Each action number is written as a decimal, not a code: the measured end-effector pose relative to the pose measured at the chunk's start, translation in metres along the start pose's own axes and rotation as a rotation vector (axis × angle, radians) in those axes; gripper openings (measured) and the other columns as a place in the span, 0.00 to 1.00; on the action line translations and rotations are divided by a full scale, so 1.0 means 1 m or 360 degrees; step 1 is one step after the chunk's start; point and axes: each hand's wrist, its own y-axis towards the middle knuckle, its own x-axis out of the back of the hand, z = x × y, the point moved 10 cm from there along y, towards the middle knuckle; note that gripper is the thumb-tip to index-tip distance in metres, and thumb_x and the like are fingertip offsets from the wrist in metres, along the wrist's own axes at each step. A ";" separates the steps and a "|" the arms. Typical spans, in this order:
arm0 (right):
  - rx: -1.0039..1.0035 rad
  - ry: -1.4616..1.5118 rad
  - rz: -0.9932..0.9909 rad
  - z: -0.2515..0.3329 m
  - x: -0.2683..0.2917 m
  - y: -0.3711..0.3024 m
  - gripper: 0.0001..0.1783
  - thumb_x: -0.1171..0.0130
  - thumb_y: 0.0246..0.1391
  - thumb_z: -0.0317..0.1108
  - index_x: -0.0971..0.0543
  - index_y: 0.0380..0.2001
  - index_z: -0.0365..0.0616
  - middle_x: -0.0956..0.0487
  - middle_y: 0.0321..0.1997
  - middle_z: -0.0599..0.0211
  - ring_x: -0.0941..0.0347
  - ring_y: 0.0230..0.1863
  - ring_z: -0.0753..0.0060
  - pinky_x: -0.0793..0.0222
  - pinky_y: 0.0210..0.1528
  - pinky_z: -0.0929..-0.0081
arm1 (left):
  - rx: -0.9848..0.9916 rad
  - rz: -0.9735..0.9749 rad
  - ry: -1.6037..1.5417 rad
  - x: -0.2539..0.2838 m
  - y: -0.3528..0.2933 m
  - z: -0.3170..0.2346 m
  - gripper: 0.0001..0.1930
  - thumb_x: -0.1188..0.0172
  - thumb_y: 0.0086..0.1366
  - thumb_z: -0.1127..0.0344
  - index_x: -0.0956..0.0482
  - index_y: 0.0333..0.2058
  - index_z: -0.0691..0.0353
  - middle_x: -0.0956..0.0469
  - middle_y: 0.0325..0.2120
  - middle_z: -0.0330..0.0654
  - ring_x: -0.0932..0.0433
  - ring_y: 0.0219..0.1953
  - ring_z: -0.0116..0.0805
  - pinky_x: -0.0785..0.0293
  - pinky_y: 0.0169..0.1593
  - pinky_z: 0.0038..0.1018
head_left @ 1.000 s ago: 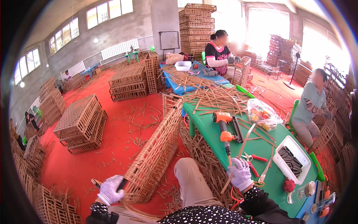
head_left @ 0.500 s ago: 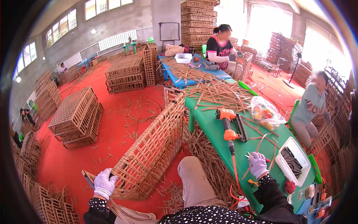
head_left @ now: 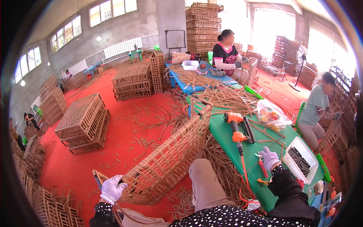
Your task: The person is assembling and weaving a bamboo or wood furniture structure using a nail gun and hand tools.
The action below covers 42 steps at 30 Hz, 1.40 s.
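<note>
While the left hand [head_left: 112, 188] clamps the near end of the wicker basket [head_left: 162, 166], its fingers closed over the rim, the basket stands tilted on its side to the left of the person's knee. Its far end has swung rightward over the last second and now overlaps the edge of the green table [head_left: 223, 138] in view; whether they touch, I cannot tell. The right hand [head_left: 270, 159] has left the foot of the nail gun [head_left: 237, 132] and lies over the tabletop, right beside the red-handled pliers [head_left: 262, 168]. Some fingers look extended, but whether the hand grips anything is unclear. As things stand, the gun lies free and the left hand alone steadies the basket at its near end.

Around the right hand, a white tray [head_left: 311, 160] of dark pieces sits just to the right, and a bag of fruit [head_left: 273, 115] lies beyond the gun. An orange hose [head_left: 245, 176] hangs over the near table edge, a likely snag between lap and tabletop. Loose strips [head_left: 230, 100] crowd the table's far end. Farther off, stacked baskets [head_left: 85, 125] stand on the red floor [head_left: 124, 117], and two co-workers sit beyond the table.
</note>
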 end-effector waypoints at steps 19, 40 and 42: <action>0.0781 0.0199 -0.0970 0.142 0.073 -0.018 0.19 0.49 0.43 0.30 0.27 0.43 0.50 0.35 0.53 0.55 0.27 0.30 0.52 0.30 0.36 0.58 | 0.0271 0.0074 -0.0112 -0.038 0.008 -0.040 0.18 0.36 0.49 0.60 0.24 0.36 0.67 0.22 0.28 0.52 0.22 0.31 0.46 0.28 0.36 0.33; 0.1282 0.0605 -0.0748 0.236 0.077 -0.050 0.18 0.49 0.45 0.33 0.27 0.43 0.46 0.36 0.54 0.54 0.27 0.35 0.54 0.31 0.39 0.61 | 0.0514 -0.0192 -0.0920 -0.029 -0.018 -0.004 0.08 0.42 0.57 0.71 0.30 0.33 0.66 0.31 0.21 0.38 0.33 0.14 0.23 0.36 0.17 0.18; 0.1376 0.0629 -0.0783 0.260 0.079 -0.049 0.19 0.49 0.45 0.32 0.27 0.44 0.45 0.36 0.55 0.53 0.28 0.36 0.55 0.31 0.40 0.61 | 0.0259 -0.0401 -0.0385 0.000 -0.026 -0.029 0.06 0.39 0.52 0.73 0.28 0.23 0.67 0.30 0.23 0.42 0.29 0.25 0.30 0.33 0.30 0.26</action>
